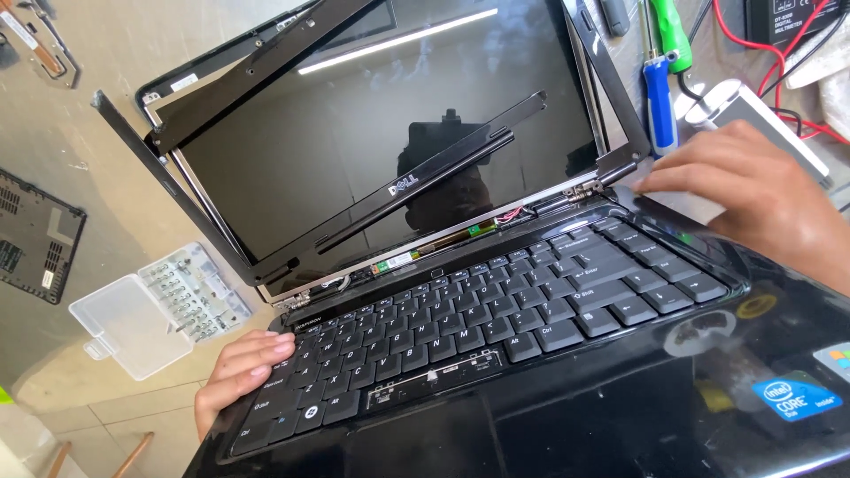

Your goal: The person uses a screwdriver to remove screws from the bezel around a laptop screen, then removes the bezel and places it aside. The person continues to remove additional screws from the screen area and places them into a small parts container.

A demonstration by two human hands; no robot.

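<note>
Nearest us lies the glossy black palm rest of the open laptop point(567, 398), which sits on a pale tiled surface. Our left hand point(237, 372) rests flat, fingers loosely spread, on the keyboard's left edge point(292, 389), holding nothing. Our right hand point(753, 195) presses its fingers on the right hinge corner. The loosened black screen bezel point(266, 62) hangs askew off the screen. A clear plastic screw box point(150, 310) lies left; blue and green screwdrivers point(660, 97) lie behind.

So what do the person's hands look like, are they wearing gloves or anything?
No gloves. Both the left hand and the right hand are bare, with short nails and no rings showing. No sleeve, watch or bracelet is in view on either; the right forearm is bare up to the picture's edge.
</note>
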